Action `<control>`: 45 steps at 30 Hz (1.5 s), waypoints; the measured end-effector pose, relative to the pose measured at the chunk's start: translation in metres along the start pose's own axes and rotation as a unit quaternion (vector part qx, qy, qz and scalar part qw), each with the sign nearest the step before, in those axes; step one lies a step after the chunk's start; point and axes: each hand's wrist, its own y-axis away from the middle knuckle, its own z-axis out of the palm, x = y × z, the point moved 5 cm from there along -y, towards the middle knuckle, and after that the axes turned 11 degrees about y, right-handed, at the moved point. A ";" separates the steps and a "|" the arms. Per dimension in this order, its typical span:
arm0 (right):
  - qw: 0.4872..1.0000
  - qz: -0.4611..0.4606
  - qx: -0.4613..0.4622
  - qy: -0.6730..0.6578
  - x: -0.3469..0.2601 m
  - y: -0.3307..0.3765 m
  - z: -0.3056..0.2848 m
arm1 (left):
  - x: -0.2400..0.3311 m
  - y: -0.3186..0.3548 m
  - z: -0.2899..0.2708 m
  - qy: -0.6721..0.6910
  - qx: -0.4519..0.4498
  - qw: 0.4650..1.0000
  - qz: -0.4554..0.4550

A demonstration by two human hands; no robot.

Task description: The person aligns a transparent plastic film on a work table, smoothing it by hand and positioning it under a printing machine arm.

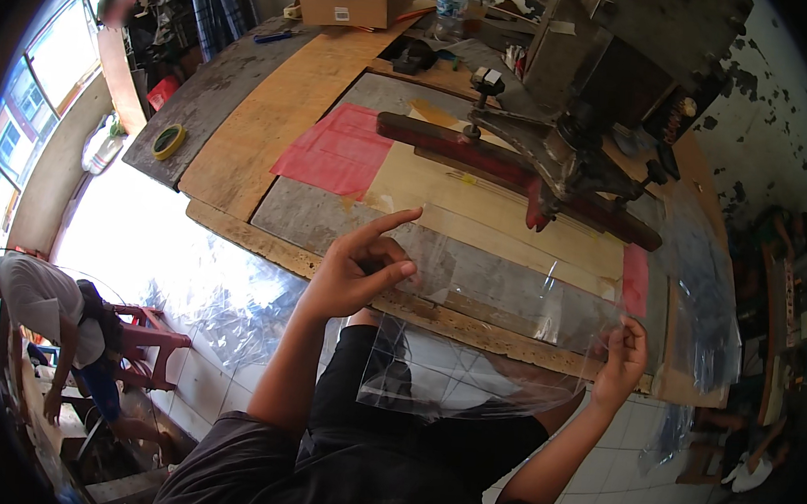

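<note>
We note a clear sheet (474,386) slung between the two hands at the counter's (214,171) near edge. Its upper part reaches over the counter; its lower part hangs beyond the edge, above the lap, dark shorts visible through it.

Left hand (361,268): at the sheet's left side, over the near edge. Index finger stretched out toward the sheet's upper corner, thumb apart from it, other fingers bent. Whether it pinches the film we cannot tell.

Right hand (621,358): fingers curled, closed on the sheet's right side, near the counter's right corner.

Past the sheet we see a grey plate (313,217) set in the counter. On it, a cream strip (408,169) running lengthwise, a red patch (331,151) at its left end, a smaller red patch (635,280) at its right. Above the strip hangs a long bar (483,155) on the arm of a press (607,89), which stands toward the far right.

Loose film (701,298) drapes along the right edge. Tape roll (168,142) near the left corner. Carton (357,4) and bottle (451,10) toward the far edge.

On the floor left of us, more plastic; a person (49,313) bends beside a red stool (156,343).
</note>
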 end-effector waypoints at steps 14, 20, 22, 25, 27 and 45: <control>0.999 -0.019 -0.015 0.029 0.002 -0.002 -0.001 | -0.004 0.001 -0.001 0.012 -0.015 0.999 0.047; 0.999 -0.020 -0.019 0.029 0.002 -0.002 0.000 | -0.001 0.001 0.000 0.009 -0.018 0.999 0.047; 0.999 -0.020 -0.016 0.028 0.002 -0.002 -0.001 | 0.003 0.001 0.001 0.014 -0.017 0.999 0.038; 0.999 -0.018 -0.016 0.030 0.003 -0.002 -0.001 | 0.004 0.001 0.001 0.012 -0.014 0.999 0.030; 0.999 -0.025 -0.019 0.030 0.002 -0.001 -0.001 | 0.005 0.001 0.001 0.005 -0.011 0.999 0.031; 0.997 -0.036 -0.008 0.062 -0.014 0.000 0.012 | -0.007 -0.001 0.000 0.048 0.053 0.995 -0.075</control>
